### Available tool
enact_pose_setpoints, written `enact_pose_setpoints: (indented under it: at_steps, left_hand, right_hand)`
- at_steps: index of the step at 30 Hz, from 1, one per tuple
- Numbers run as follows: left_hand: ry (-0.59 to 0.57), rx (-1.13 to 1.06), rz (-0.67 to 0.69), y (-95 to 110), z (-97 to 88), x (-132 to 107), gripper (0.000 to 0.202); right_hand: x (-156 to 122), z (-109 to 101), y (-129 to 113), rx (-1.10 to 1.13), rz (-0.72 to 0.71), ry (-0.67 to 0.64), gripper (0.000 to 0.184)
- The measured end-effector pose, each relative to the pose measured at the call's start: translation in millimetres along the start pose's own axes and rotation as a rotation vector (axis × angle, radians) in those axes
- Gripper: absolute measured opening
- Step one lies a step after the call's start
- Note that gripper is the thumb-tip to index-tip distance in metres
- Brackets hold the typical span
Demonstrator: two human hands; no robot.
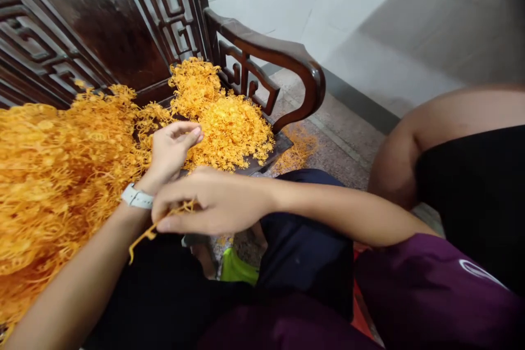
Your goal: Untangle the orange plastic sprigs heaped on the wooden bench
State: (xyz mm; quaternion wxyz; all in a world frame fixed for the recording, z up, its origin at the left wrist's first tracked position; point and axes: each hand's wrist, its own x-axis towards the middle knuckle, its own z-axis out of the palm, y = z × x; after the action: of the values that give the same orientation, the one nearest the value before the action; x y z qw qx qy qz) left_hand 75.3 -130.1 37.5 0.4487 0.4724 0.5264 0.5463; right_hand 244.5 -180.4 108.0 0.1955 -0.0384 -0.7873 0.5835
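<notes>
My right hand (209,200) is closed in a pinch on a thin orange plastic strand (152,233) that droops toward my lap. My left hand (172,149), with a white watch (136,197) on its wrist, reaches over the bench seat with its fingers loosely curled. Its fingertips rest at the edge of a small heap of orange plastic pieces (229,126). I cannot see anything held in that hand. A much larger mass of orange plastic strands (53,175) fills the left side.
The heaps lie on a dark carved wooden bench (270,54) with a curved armrest. A few orange pieces (297,150) lie on the speckled floor. A second person's knee (410,142) and dark shorts are at the right. A green object (238,269) shows below my lap.
</notes>
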Motion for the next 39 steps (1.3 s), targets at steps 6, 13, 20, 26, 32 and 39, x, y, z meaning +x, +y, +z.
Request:
enact_pose_setpoints:
  at_steps: [6, 13, 20, 26, 32, 39]
  left_hand:
    - [-0.078, 0.138, 0.099, -13, -6.8, -1, 0.01]
    - [-0.918, 0.586, -0.153, -32, -37.6, -34, 0.018]
    - [-1.017, 0.789, -0.089, -59, -42.1, -33, 0.02]
    - [-0.757, 0.642, 0.033, -13, -22.2, -42, 0.027]
    - [-0.379, -0.209, -0.249, 25, 20.3, -47, 0.053]
    - [-0.237, -0.37, -0.137, 40, 38.7, -39, 0.047]
  right_hand:
    - [-11, -48, 9, 0.245, 0.137, 0.534, 0.01]
    - [-31, -101, 40, 0.243, 0.3, 0.924, 0.014]
    - [-34, -98, 43, 0.257, 0.303, 0.839, 0.023]
    - [-28, -93, 37, 0.451, 0.172, 0.79, 0.027]
    - [-2, -72, 28, 0.542, 0.108, 0.748, 0.036]
    - [25, -65, 28, 0.584, -0.068, 0.734, 0.025]
